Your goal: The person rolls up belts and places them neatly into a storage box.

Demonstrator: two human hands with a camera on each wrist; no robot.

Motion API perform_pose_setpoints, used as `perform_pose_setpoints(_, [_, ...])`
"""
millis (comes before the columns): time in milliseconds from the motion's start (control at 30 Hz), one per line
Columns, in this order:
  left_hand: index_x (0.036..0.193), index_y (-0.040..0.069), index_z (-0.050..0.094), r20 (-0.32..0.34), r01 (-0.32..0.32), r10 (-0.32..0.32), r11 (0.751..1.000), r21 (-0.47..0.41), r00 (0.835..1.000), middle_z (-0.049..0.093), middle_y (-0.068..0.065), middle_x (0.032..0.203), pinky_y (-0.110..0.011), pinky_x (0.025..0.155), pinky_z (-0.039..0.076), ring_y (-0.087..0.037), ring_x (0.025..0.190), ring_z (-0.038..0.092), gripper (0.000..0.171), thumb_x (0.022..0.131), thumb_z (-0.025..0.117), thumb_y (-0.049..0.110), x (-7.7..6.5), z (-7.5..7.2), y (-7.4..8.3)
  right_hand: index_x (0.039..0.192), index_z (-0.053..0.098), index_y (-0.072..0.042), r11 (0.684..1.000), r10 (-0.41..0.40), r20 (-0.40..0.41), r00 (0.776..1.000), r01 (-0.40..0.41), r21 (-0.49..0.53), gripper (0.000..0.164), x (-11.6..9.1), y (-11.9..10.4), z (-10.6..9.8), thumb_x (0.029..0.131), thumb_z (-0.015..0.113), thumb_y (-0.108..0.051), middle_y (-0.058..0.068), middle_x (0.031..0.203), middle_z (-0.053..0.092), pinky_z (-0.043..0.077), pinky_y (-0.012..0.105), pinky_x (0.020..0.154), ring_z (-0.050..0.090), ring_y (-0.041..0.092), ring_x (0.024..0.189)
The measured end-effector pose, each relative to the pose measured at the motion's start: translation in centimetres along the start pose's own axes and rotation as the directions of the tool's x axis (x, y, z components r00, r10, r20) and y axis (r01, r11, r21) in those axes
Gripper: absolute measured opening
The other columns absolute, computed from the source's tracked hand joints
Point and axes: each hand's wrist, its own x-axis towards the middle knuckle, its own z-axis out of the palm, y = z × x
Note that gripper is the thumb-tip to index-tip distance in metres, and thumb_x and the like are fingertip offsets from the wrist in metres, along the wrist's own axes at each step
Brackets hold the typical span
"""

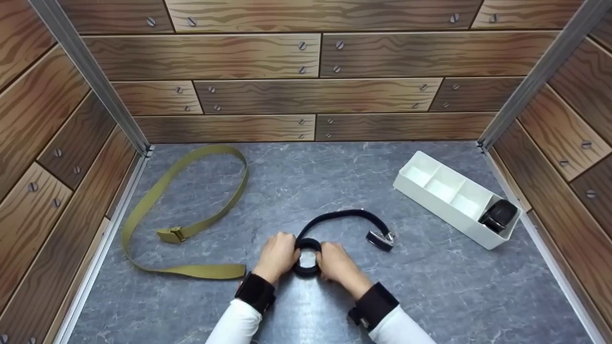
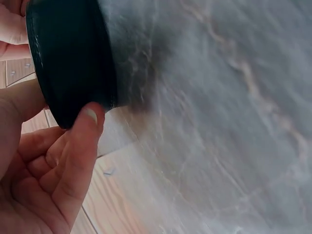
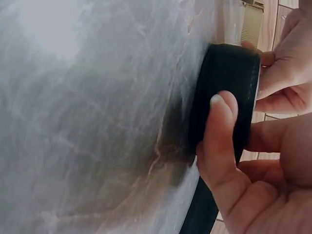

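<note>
A black belt (image 1: 307,271) is wound into a ring standing on its edge on the grey marbled surface, with a loose length curving away behind it to the right and ending in a metal-trimmed end (image 1: 380,240). My left hand (image 1: 277,255) grips the ring's left side. From the right, my right hand (image 1: 338,263) pinches the opposite side. In the left wrist view the coil (image 2: 73,63) sits between thumb and fingers. The right wrist view has a fingertip pressed on the coil's outer face (image 3: 224,73), the loose strap running off below.
An olive webbing belt (image 1: 148,200) with a buckle (image 1: 170,234) lies in a wide loop at the left. A white compartment box (image 1: 440,210) stands at the right, a black shiny item (image 1: 499,215) in its nearest compartment. Wood-patterned walls (image 1: 258,95) enclose the back and sides.
</note>
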Motion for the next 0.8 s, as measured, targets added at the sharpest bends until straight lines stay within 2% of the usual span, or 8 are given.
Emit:
perform_pose_setpoints(167, [0.073, 0.003, 0.066, -0.024, -0.004, 0.004, 1.000, 0.029, 1.000, 0.067, -0.013, 0.073, -0.043, 0.058, 0.053, -0.034, 0.066, 0.066, 0.021, 0.082, 0.076, 0.019, 0.2, 0.1, -0.1, 0.107, 0.064, 0.005, 0.983, -0.135, -0.040, 0.990, 0.129, -0.131, 0.019, 0.4, 0.2, 0.2, 0.096, 0.056, -0.009, 0.018, 0.087, 0.064, 0.056, 0.043, 0.071, 0.066, 0.033, 0.081])
perform_pose_setpoints(267, [0.074, 0.002, 0.067, -0.039, -0.002, 0.003, 0.999, 0.043, 0.999, 0.067, -0.014, 0.073, -0.044, 0.058, 0.053, -0.035, 0.066, 0.066, 0.019, 0.082, 0.076, 0.018, 0.2, 0.3, -0.1, 0.117, 0.063, 0.003, 0.987, -0.127, -0.071, 0.989, 0.119, -0.111, 0.027, 0.3, 0.5, 0.1, 0.099, 0.055, -0.016, 0.022, 0.103, 0.062, 0.053, 0.049, 0.082, 0.063, 0.038, 0.095])
perform_pose_setpoints(300, [0.074, 0.002, 0.067, -0.044, 0.002, 0.000, 0.999, 0.045, 0.999, 0.067, -0.015, 0.074, -0.045, 0.058, 0.053, -0.036, 0.065, 0.066, 0.019, 0.081, 0.076, 0.017, 0.2, 0.3, -0.1, 0.120, 0.062, 0.001, 0.991, -0.105, -0.094, 0.990, 0.096, -0.098, 0.030, 0.2, 0.7, 0.0, 0.100, 0.054, -0.019, 0.024, 0.110, 0.059, 0.053, 0.050, 0.081, 0.063, 0.039, 0.096])
perform_pose_setpoints(400, [0.073, 0.002, 0.067, -0.049, 0.042, -0.040, 0.998, 0.043, 0.998, 0.068, -0.016, 0.074, -0.046, 0.058, 0.053, -0.037, 0.067, 0.066, 0.019, 0.081, 0.075, 0.017, 0.1, 0.4, -0.1, 0.129, 0.056, 0.001, 0.996, -0.021, -0.199, 0.980, 0.004, -0.086, 0.039, 0.0, 1.4, -0.2, 0.099, 0.057, -0.024, 0.029, 0.131, 0.044, 0.055, 0.043, 0.064, 0.063, 0.034, 0.079])
perform_pose_setpoints(500, [0.071, 0.003, 0.066, -0.062, 0.077, -0.074, 0.996, 0.036, 0.995, 0.068, -0.017, 0.074, -0.047, 0.059, 0.053, -0.038, 0.068, 0.067, 0.018, 0.080, 0.074, 0.016, 0.0, 0.4, -0.3, 0.139, 0.046, 0.000, 0.984, 0.053, -0.324, 0.945, -0.104, -0.145, 0.055, -0.4, 2.2, -0.6, 0.093, 0.065, -0.024, 0.032, 0.141, 0.029, 0.048, 0.035, 0.045, 0.056, 0.026, 0.058])
perform_pose_setpoints(567, [0.071, 0.002, 0.066, -0.072, 0.091, -0.089, 0.996, 0.023, 0.993, 0.068, -0.018, 0.074, -0.047, 0.059, 0.053, -0.039, 0.068, 0.067, 0.017, 0.079, 0.074, 0.015, 0.0, 0.4, -0.4, 0.141, 0.044, 0.001, 0.967, 0.080, -0.381, 0.921, -0.165, -0.196, 0.062, -0.8, 2.8, -0.9, 0.089, 0.070, -0.022, 0.032, 0.140, 0.028, 0.046, 0.037, 0.043, 0.054, 0.027, 0.054])
perform_pose_setpoints(667, [0.071, 0.002, 0.066, -0.088, 0.106, -0.105, 0.994, 0.003, 0.991, 0.068, -0.019, 0.074, -0.048, 0.059, 0.053, -0.039, 0.068, 0.067, 0.016, 0.078, 0.074, 0.014, 0.0, 0.3, -0.6, 0.137, 0.047, 0.001, 0.946, 0.095, -0.399, 0.912, -0.207, -0.249, 0.060, -1.3, 3.7, -1.4, 0.087, 0.070, -0.020, 0.032, 0.132, 0.035, 0.047, 0.044, 0.046, 0.057, 0.033, 0.057])
perform_pose_setpoints(800, [0.071, 0.002, 0.065, -0.108, 0.114, -0.115, 0.993, -0.013, 0.988, 0.068, -0.020, 0.074, -0.049, 0.058, 0.052, -0.040, 0.067, 0.066, 0.014, 0.075, 0.073, 0.013, -0.1, 0.2, -0.9, 0.131, 0.051, 0.001, 0.953, 0.101, -0.353, 0.930, -0.192, -0.234, 0.049, -1.8, 5.0, -2.7, 0.088, 0.067, -0.017, 0.029, 0.124, 0.042, 0.050, 0.050, 0.053, 0.061, 0.039, 0.066])
